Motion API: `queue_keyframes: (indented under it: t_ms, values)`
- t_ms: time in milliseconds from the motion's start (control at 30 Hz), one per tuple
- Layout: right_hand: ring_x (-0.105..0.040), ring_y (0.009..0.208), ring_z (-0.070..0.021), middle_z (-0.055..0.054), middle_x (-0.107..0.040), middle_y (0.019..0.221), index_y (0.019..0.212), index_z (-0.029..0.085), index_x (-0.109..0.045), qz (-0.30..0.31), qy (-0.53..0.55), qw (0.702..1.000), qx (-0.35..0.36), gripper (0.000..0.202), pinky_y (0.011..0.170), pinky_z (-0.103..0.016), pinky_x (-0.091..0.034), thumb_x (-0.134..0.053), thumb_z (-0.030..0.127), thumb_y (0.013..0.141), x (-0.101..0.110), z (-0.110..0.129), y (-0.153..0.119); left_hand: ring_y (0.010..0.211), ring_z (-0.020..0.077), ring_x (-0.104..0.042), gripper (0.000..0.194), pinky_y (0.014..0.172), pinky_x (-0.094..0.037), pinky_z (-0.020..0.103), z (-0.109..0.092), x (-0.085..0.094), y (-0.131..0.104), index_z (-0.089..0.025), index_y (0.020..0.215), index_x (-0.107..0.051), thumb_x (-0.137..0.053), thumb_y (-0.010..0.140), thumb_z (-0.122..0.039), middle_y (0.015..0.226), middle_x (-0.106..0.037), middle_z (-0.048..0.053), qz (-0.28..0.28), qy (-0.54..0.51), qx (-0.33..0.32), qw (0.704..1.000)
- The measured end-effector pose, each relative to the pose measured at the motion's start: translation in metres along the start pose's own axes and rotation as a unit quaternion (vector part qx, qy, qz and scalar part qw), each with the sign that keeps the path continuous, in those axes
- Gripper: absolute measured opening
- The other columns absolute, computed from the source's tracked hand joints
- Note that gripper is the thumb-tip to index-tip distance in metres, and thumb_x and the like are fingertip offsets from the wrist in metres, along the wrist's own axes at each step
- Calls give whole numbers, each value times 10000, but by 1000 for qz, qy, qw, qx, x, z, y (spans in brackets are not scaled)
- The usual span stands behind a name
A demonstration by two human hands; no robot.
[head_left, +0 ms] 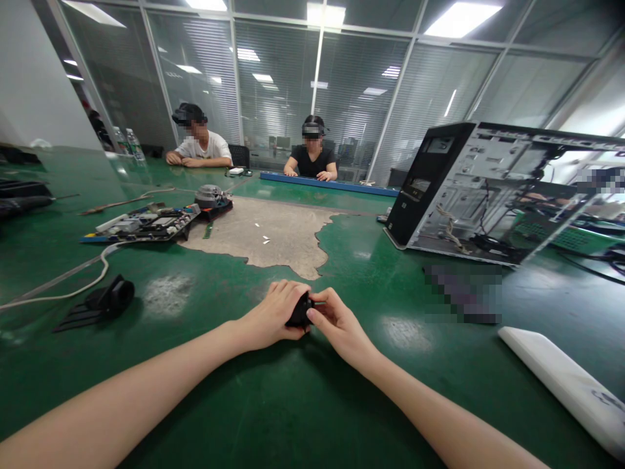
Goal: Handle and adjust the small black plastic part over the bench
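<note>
A small black part (299,312) is held between my two hands, a little above the green table (273,397). My left hand (276,316) is closed round it from the left, its fingers over the top and the thumb below. From the right, my right hand (336,319) pinches the part's edge between thumb and fingertips. Much of the part is hidden by my fingers, and its exact shape cannot be made out.
An open computer case (424,189) stands at the right, near a white block (561,384). At the left lie a circuit board (151,221), a black plastic piece (105,299) and a cable. Two people sit across the table behind a blue bar (327,184).
</note>
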State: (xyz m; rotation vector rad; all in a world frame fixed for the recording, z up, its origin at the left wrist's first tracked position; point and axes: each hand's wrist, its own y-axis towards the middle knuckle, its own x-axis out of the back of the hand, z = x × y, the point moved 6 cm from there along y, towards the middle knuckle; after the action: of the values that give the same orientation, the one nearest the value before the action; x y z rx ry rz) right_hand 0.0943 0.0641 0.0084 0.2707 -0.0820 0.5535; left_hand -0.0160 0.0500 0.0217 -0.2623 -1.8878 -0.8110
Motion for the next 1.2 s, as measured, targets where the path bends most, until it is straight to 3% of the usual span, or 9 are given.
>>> queue_keyframes:
  t_ms: [167,400,533,667,867,1067,1200]
  values:
    - [-566,813,-136,-13,-535,915,940,212,-455,-18,-2,1000,-23,200,715,-283,-481,-551,257,770,2,-4,4,914,234,-430,544,802,-329,369,1,-1,0,-187,1124,-326,-629,674,-234,1073,-487,68,4,0,5,1000]
    - [-555,899,-147,-10,-518,939,942,217,-440,31,9,999,11,223,815,-316,-454,-573,223,764,-1,-1,-1,927,237,-427,552,815,-327,375,1,-1,0,-184,1132,-314,-617,671,-205,1084,-481,72,7,5,4,1000]
    - [-549,860,-139,0,-502,894,887,218,-452,5,16,1000,22,146,756,-296,-470,-547,261,784,0,-1,0,912,231,-430,548,809,-329,369,0,1,0,-186,1130,-317,-622,676,-225,1070,-484,67,6,2,6,1000]
    - [-548,861,-149,-27,-510,968,956,219,-441,-8,1,1000,-9,223,743,-315,-479,-556,266,771,1,-3,2,909,233,-430,528,801,-329,368,0,0,1,-186,1120,-327,-619,682,-241,1062,-486,67,6,4,6,1000]
    - [-551,899,-152,-18,-523,946,972,219,-426,28,-6,1000,7,249,834,-338,-450,-569,252,771,-1,-1,-1,916,236,-429,552,803,-326,371,1,-1,0,-189,1133,-314,-611,668,-205,1079,-483,71,5,5,3,1000]
    - [-557,854,-146,-3,-522,879,883,216,-445,-1,9,1000,13,177,773,-315,-469,-562,289,773,1,-2,1,906,232,-432,546,805,-327,372,1,0,0,-192,1126,-320,-619,670,-226,1067,-487,64,3,-2,7,1000]
    - [-550,882,-156,-35,-517,986,973,215,-443,-7,4,1000,-13,260,770,-328,-473,-575,276,757,2,-3,2,907,231,-431,547,803,-327,368,2,-2,0,-192,1122,-331,-623,662,-224,1062,-490,62,3,-3,8,1000]
